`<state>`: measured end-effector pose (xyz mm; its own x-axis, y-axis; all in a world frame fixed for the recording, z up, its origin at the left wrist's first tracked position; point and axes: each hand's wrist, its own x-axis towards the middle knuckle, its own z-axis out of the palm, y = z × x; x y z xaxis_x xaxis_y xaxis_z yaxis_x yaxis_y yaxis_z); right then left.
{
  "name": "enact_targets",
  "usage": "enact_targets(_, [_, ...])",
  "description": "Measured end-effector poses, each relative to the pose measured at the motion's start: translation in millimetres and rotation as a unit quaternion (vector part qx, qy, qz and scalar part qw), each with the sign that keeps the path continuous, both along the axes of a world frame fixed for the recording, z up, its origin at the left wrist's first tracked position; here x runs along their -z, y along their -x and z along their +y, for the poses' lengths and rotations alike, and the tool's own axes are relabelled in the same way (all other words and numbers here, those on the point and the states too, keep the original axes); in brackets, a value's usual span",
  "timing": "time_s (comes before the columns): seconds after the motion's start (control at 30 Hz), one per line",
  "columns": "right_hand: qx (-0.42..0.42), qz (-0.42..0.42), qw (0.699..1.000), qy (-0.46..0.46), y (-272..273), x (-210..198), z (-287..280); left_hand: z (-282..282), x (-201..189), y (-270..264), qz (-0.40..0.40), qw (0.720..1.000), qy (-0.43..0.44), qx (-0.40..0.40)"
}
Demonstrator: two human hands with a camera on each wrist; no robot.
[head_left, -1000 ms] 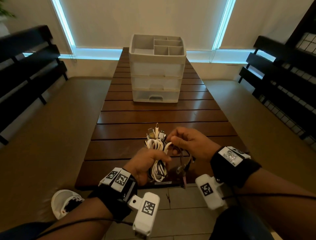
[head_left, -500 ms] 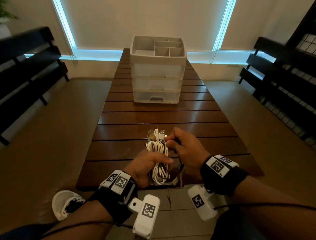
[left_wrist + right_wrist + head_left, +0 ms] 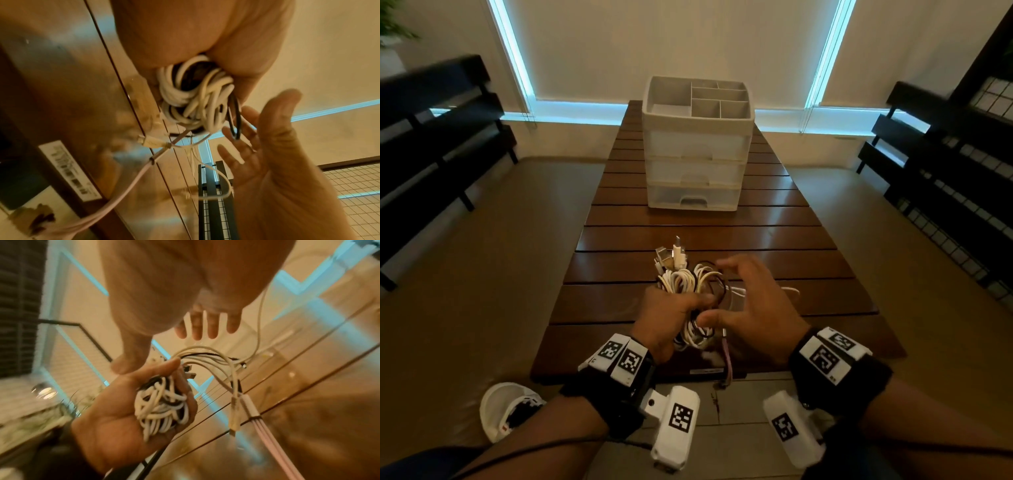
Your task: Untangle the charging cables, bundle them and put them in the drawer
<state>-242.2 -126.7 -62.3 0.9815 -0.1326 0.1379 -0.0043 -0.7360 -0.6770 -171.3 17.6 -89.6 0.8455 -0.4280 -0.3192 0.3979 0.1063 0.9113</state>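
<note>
Table point(image 3: 774, 236) first: we are standing at the near end of a long slatted wooden top, benches flanking it on both sides. Farther down its middle, a pale plastic drawer unit point(image 3: 697, 161) is sitting with all three drawers closed and a divided tray on top.

Nearer us, our left hand point(image 3: 666, 317) is gripping the cable bundle point(image 3: 683, 286) just above the near slats, fingers and thumb wrapped around its middle. Mostly white loops with a few black ones are bulging out of the fist above and below, and several plugs point(image 3: 673, 255) are sticking up past the top. Our right hand point(image 3: 751, 305) is hovering just beside the bundle with fingers spread and relaxed, holding nothing as far as we can tell; a thin black loop point(image 3: 234, 120) is hanging close to its fingertips.

A pink cable point(image 3: 726, 359) and a loose white strand point(image 3: 259, 324) are trailing free of the coil.

Handling, as we are judging it: light, soft, springy, smooth-jacketed, so loops are likely to slip or unwind. Best hold seems to be around the coil's waist, with strays gathered by the cord, not pulled by the plugs.
</note>
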Motion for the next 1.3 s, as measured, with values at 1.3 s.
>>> enact_targets(1.3, [-0.102,0.040,0.994,0.004,-30.3,-16.2,-25.0,10.2,-5.3,-7.5,-0.064,0.987,0.024,0.144])
